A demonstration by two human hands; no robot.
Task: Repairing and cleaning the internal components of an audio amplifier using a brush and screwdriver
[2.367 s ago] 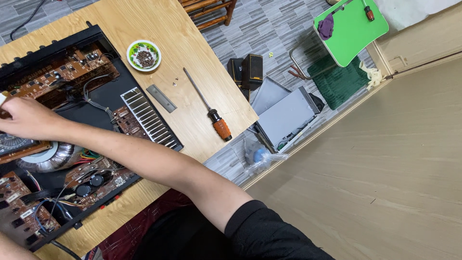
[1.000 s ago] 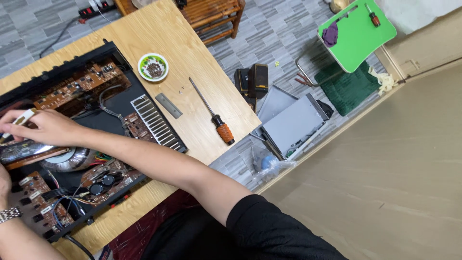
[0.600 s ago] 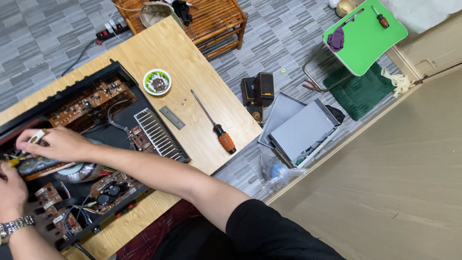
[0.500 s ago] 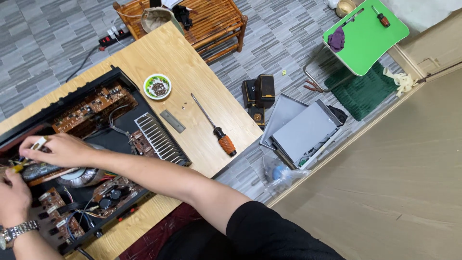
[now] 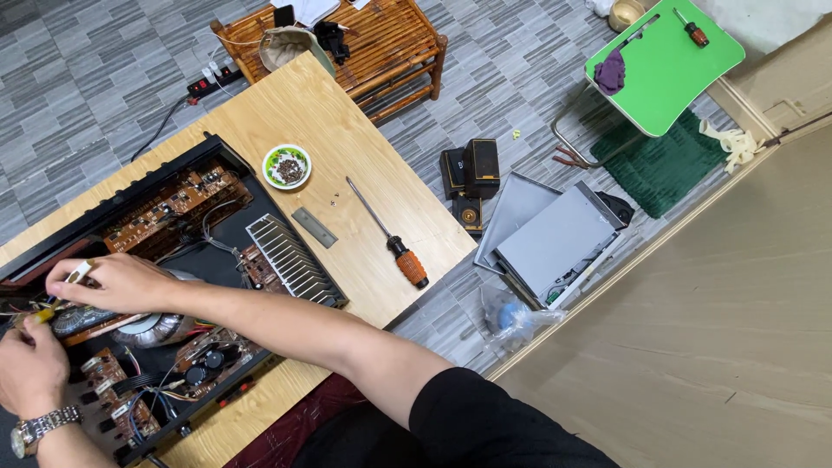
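An opened black amplifier chassis (image 5: 186, 156) with brown circuit boards lies on a wooden table (image 5: 321, 113). My right hand (image 5: 117, 282) reaches across it and pinches a small pale part (image 5: 80, 271) over the left boards. At the lower left my left hand (image 5: 30, 368), with a wristwatch, grips a yellow-handled tool (image 5: 42, 315) pointed at the same spot. A ribbed heatsink (image 5: 290, 256) sits inside the chassis, right of my forearm.
On the table lie an orange-handled screwdriver (image 5: 394, 243), a grey metal strip (image 5: 314, 227) and a small bowl of screws (image 5: 287, 165). On the floor are a grey metal cover (image 5: 555, 238), black speakers (image 5: 472, 173), a green folding tray (image 5: 663, 61) and a bamboo stool (image 5: 390, 43).
The view has tilted so the table sits lower and left. My left hand has come into view holding the yellow tool beside my right hand, which stays over the left boards.
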